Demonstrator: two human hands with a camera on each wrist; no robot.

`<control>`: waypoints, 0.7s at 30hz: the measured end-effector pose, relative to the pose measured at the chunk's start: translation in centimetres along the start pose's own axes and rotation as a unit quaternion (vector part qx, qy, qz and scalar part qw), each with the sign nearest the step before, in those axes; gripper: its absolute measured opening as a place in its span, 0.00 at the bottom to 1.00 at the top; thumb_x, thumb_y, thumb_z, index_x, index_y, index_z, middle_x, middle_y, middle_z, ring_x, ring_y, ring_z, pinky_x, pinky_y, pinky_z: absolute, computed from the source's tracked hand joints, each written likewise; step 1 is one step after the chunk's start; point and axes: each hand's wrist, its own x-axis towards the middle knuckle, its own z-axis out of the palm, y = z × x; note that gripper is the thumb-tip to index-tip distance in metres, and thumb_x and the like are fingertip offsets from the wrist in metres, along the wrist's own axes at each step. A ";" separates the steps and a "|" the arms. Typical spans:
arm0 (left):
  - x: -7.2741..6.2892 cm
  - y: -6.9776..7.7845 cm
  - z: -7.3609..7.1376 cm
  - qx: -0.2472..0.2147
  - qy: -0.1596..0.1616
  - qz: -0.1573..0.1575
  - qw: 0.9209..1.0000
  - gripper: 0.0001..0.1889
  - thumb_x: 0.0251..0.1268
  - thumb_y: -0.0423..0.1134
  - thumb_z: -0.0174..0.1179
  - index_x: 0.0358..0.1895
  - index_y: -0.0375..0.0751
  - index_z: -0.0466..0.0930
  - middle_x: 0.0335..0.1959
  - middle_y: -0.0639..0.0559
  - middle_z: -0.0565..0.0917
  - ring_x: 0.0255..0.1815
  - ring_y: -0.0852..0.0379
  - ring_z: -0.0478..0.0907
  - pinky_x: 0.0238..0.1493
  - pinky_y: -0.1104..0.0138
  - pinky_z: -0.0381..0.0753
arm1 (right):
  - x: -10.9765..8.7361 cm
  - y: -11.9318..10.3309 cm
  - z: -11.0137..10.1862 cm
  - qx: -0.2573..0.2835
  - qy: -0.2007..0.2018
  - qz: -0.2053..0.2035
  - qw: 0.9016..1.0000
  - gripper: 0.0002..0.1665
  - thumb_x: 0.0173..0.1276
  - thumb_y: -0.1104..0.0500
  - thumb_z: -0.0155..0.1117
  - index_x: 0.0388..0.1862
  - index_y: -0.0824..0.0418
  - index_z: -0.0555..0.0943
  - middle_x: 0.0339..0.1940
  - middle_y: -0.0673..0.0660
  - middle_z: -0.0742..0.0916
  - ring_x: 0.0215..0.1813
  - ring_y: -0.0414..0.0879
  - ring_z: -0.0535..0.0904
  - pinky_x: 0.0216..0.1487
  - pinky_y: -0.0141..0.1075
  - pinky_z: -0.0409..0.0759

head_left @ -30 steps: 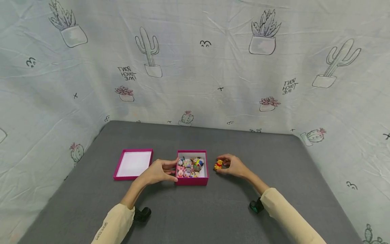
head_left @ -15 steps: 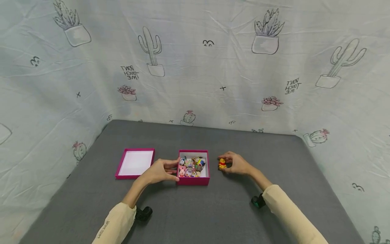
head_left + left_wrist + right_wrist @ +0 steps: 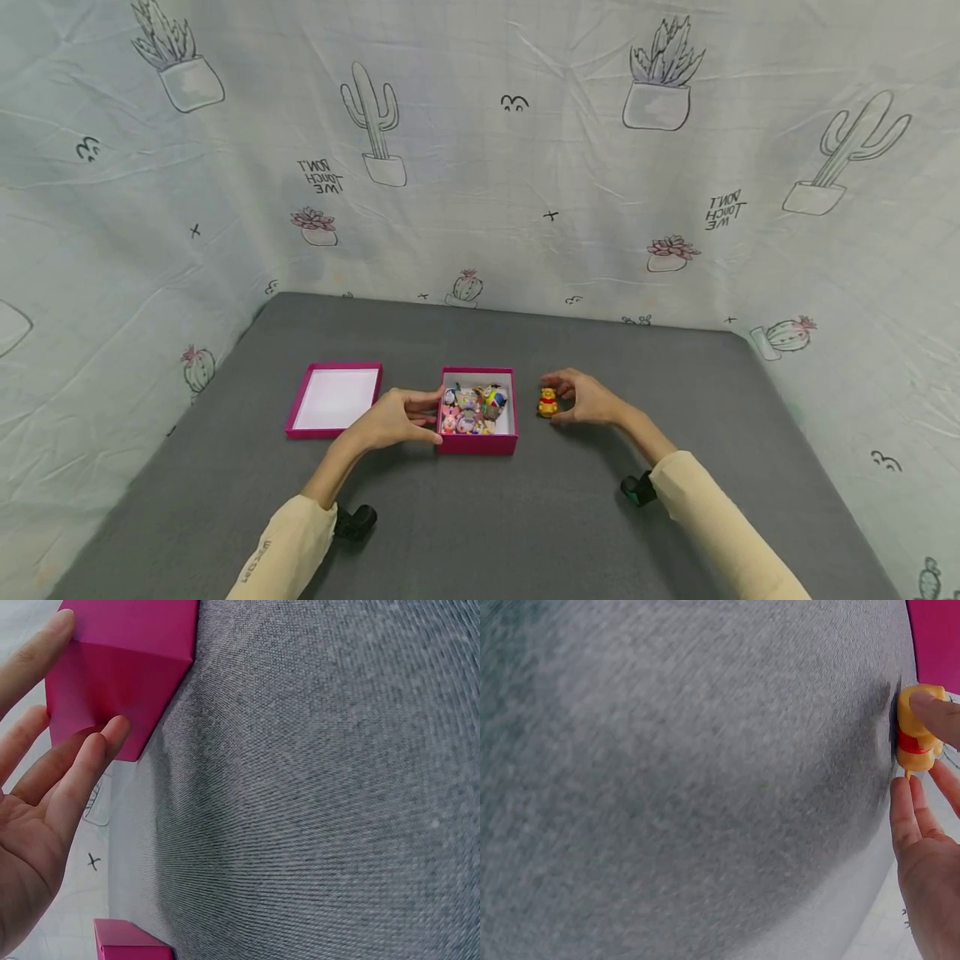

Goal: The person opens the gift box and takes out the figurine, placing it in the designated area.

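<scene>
A small yellow bear figurine [image 3: 547,403] in a red top stands upright on the grey table, right of the pink box. My right hand [image 3: 588,400] is beside it, thumb and fingers spread about it. In the right wrist view the thumb overlaps the figurine's head [image 3: 913,720], and the fingertips [image 3: 902,791] lie just beyond its other end. An open pink box [image 3: 477,444] with white inside holds several small colourful figurines [image 3: 471,408]. My left hand [image 3: 392,421] holds the box's left side, thumb at the near corner. In the left wrist view its other fingers lie along the wall.
Left of the box, a pink lid [image 3: 335,398] lies with its white inside up. The grey table [image 3: 480,525] runs back to a white cloth [image 3: 480,167] printed with cacti. Dark wrist cameras [image 3: 356,522] hang below both sleeves.
The bear figurine has shifted slightly right and now faces the head camera. My right hand has eased right, its thumb and fingers slightly farther apart. The left hand stays on the box.
</scene>
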 end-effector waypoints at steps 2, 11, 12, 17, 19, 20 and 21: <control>0.0 0.0 0.0 -0.003 -0.001 0.001 1.000 0.40 0.51 0.38 0.73 0.68 0.31 0.65 0.66 0.33 0.68 0.59 0.42 0.75 0.54 0.59 0.79 | -0.2 0.1 -0.1 0.011 0.000 0.009 1.000 0.40 0.53 0.62 0.76 0.63 0.72 0.70 0.59 0.68 0.76 0.52 0.57 0.77 0.54 0.44 0.80; 0.1 0.1 0.1 -0.008 0.001 0.000 1.000 0.39 0.51 0.36 0.73 0.67 0.30 0.66 0.66 0.33 0.67 0.61 0.41 0.73 0.55 0.58 0.78 | -1.0 0.3 -1.2 0.073 0.021 0.041 0.996 0.42 0.54 0.61 0.76 0.64 0.74 0.68 0.60 0.71 0.75 0.58 0.63 0.74 0.60 0.52 0.75; 0.1 0.1 0.1 -0.008 0.001 -0.002 1.000 0.39 0.51 0.36 0.73 0.67 0.31 0.66 0.66 0.33 0.67 0.61 0.41 0.74 0.54 0.58 0.78 | -1.1 0.2 -1.4 0.083 0.028 0.042 0.995 0.41 0.55 0.62 0.75 0.64 0.74 0.68 0.61 0.72 0.75 0.59 0.64 0.73 0.61 0.54 0.73; 0.0 0.0 0.0 -0.007 0.002 -0.005 1.000 0.39 0.51 0.36 0.73 0.68 0.31 0.65 0.66 0.33 0.68 0.60 0.41 0.74 0.54 0.58 0.78 | -1.7 0.1 -1.9 0.176 0.087 0.018 0.980 0.33 0.59 0.67 0.71 0.61 0.77 0.70 0.60 0.75 0.75 0.63 0.61 0.72 0.65 0.55 0.67; 0.0 0.0 0.0 -0.008 0.002 -0.003 1.000 0.40 0.51 0.36 0.73 0.68 0.31 0.65 0.66 0.33 0.68 0.60 0.41 0.74 0.54 0.58 0.78 | -1.9 -0.2 -1.6 0.216 0.116 -0.001 0.969 0.29 0.59 0.69 0.69 0.59 0.76 0.72 0.59 0.73 0.77 0.61 0.54 0.75 0.64 0.55 0.68; 0.0 0.0 0.0 -0.008 0.002 -0.003 1.000 0.40 0.51 0.36 0.73 0.68 0.31 0.65 0.66 0.32 0.68 0.60 0.41 0.74 0.54 0.58 0.79 | -2.0 -0.3 -1.3 0.236 0.128 -0.012 0.963 0.28 0.60 0.70 0.68 0.59 0.76 0.73 0.58 0.71 0.78 0.60 0.51 0.76 0.63 0.53 0.69; 0.1 -0.1 0.0 -0.008 0.003 -0.002 1.000 0.40 0.51 0.36 0.73 0.68 0.31 0.65 0.66 0.32 0.68 0.60 0.41 0.74 0.54 0.58 0.79 | -2.0 -0.6 -1.0 0.253 0.139 -0.017 0.957 0.27 0.60 0.71 0.68 0.58 0.75 0.74 0.57 0.68 0.80 0.59 0.47 0.77 0.63 0.52 0.70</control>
